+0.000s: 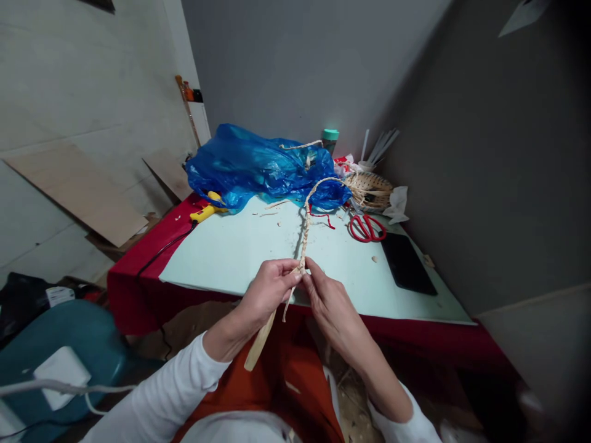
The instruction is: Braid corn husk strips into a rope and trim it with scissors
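A pale braided straw cord [307,221] runs from my fingers up across the table and curves right toward a woven basket [375,189]. My left hand [270,286] pinches the near end of the braid between thumb and fingers. From the other side, my right hand [330,298] grips the same spot, its fingertips almost touching the left ones. Below the hands hang loose strands: a broad flat strip [260,346] and a thinner twisted one [288,303]. The exact crossing of the strands is partly hidden by my fingers.
Behind the braid lies a blue plastic bag [258,166]. Red-handled scissors [367,228] and a black tablet-like slab [407,263] sit at right. A yellow glue gun [206,210] with a black cord rests at left. A teal chair [87,335] stands beside the table.
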A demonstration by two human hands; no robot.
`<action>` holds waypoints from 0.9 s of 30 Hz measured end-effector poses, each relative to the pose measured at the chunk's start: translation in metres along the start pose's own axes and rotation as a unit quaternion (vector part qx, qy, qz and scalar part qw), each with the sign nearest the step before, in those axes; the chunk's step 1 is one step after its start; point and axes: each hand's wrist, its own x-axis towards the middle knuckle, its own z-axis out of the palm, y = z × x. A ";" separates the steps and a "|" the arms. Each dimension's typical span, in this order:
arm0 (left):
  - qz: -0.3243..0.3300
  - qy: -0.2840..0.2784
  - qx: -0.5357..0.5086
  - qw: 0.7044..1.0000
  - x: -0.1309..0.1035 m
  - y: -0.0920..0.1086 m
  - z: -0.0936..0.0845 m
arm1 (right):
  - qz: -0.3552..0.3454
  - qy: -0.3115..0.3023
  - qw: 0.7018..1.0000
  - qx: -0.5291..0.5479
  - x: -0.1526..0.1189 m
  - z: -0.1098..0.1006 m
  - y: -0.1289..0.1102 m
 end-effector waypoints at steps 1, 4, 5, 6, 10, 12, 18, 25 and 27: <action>-0.001 0.003 0.004 1.000 -0.001 0.000 -0.001 | 0.007 -0.005 1.000 -0.013 0.002 0.002 0.000; 0.012 0.005 0.025 1.000 -0.003 0.003 -0.004 | 0.023 -0.026 0.997 -0.067 0.005 0.003 -0.002; 0.019 0.006 0.042 0.999 -0.004 0.005 -0.005 | 0.022 -0.030 0.996 -0.082 0.005 0.002 -0.001; 0.022 0.006 0.067 0.997 -0.004 0.006 -0.005 | 0.017 -0.034 0.995 -0.090 0.006 0.000 -0.001; 0.022 -0.005 0.221 0.975 -0.006 0.012 -0.007 | -0.022 -0.037 0.998 -0.055 0.006 -0.005 0.005; 0.038 -0.005 0.285 0.958 -0.008 0.014 -0.007 | -0.043 -0.021 0.998 -0.038 0.005 -0.005 0.009; 0.126 0.061 0.540 0.830 -0.016 0.012 -0.001 | -0.010 0.052 0.998 -0.027 -0.001 0.005 0.015; 0.261 0.128 0.672 0.681 -0.031 -0.008 0.016 | 0.034 0.072 0.989 0.124 0.000 0.011 0.014; 0.264 0.125 0.673 0.679 -0.033 -0.007 0.015 | 0.046 0.092 0.988 0.112 0.000 0.013 0.012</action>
